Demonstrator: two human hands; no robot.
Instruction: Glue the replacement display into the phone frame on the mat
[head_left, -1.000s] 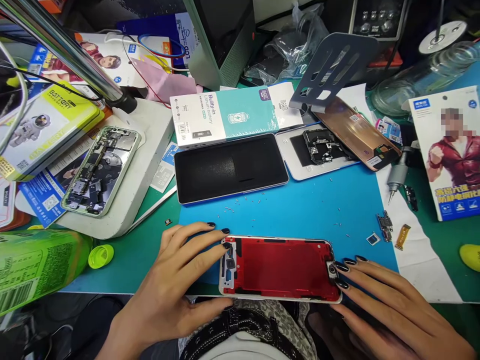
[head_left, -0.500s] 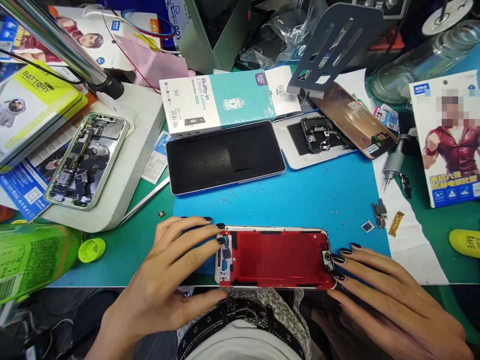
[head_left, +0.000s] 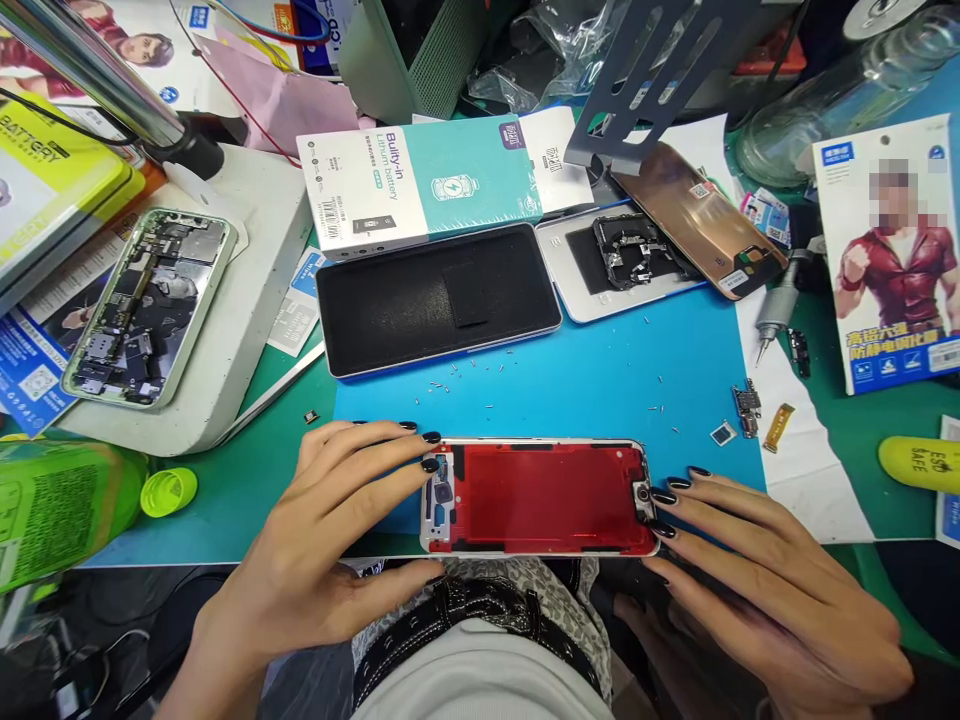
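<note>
A phone frame [head_left: 544,500] covered with red film lies flat along the front edge of the blue mat [head_left: 615,385], its camera cutouts to the left. Around its left end are the fingers of my left hand [head_left: 319,535], thumb at the near side and fingertips at the far corner. My right hand [head_left: 772,570] grips the opposite end, fingertips on the edge and thumb close to the near corner. Behind it rests a black-lined phone shell [head_left: 405,310], with tiny screws [head_left: 454,375] scattered in front. Dark fingernails show on both hands; my palms are hidden.
A battery box [head_left: 480,170] stands behind the shell. An opened phone [head_left: 154,305] sits on a white block at left. A copper-backed screen [head_left: 697,215], a screwdriver [head_left: 784,300] and small parts [head_left: 748,408] lie at right. Tweezers [head_left: 277,390] lean against the block.
The whole view has shifted slightly, so things sit a little higher and further left. Both hands keep about the same hold on the phone frame.
</note>
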